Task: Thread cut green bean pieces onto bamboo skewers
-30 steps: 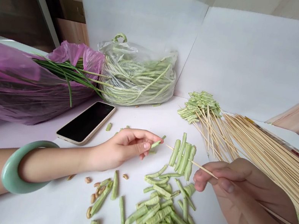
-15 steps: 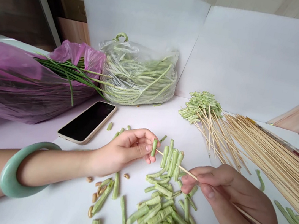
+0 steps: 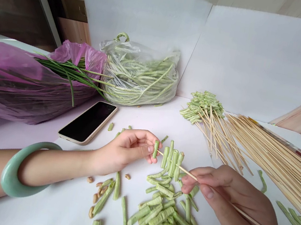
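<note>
Between the thumb and fingers of my left hand is a short cut piece of green bean, held upright at the skewer's tip. My right hand pinches a thin wooden skewer, whose long end runs back past the wrist to the lower right. Several bean pieces are threaded side by side on it, between my two hands. Below them lies a loose heap of cut bean pieces on the white surface. A jade-green bangle circles my left wrist.
Loaded bean skewers are stacked at the back, beside a long bundle of bare skewers. A phone lies left, near a clear bag of long beans and a purple bag with green stalks. Small tan beans are scattered in front.
Almost nothing differs. The skewer's threaded pieces and my right hand have shifted very slightly left, and the bean piece in my left hand sits a touch further right, closer to them.
</note>
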`<state>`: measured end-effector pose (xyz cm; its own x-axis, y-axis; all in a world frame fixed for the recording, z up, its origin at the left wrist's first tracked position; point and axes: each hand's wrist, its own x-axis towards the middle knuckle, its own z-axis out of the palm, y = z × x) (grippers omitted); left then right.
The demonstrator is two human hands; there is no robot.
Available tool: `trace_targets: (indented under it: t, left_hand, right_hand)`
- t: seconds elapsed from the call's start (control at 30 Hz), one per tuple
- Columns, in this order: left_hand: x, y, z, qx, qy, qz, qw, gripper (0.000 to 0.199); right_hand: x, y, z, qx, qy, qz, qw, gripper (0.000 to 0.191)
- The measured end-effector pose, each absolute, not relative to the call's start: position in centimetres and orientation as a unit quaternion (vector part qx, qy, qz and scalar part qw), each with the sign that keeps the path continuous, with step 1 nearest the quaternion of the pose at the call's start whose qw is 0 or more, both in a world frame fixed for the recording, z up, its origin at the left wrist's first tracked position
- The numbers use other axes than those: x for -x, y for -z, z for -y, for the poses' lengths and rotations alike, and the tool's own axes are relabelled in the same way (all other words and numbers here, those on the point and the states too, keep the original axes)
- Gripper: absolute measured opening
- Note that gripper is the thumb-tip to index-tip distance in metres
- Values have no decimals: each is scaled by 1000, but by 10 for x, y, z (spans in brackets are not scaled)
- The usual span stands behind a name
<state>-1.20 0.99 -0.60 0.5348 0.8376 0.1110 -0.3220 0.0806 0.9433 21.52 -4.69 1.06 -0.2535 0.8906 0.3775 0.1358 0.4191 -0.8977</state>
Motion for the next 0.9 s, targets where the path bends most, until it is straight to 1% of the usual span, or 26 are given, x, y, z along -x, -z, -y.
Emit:
trace_targets:
  t: [0.17,0.53,0.9]
  left_hand:
    - [12,6,-11,-535,-422,-249,688,12]
    - [13,2,-12,-563,-422,-274,656,10]
    - [13,2,-13,-535,-416,-276,682,8]
  right_hand:
    - [-214,-11,47,379,-376,694,482,11]
    - [-214,-12,47,370,-390,699,471,13]
    - [-217,-9,48,375,-380,711,458,13]
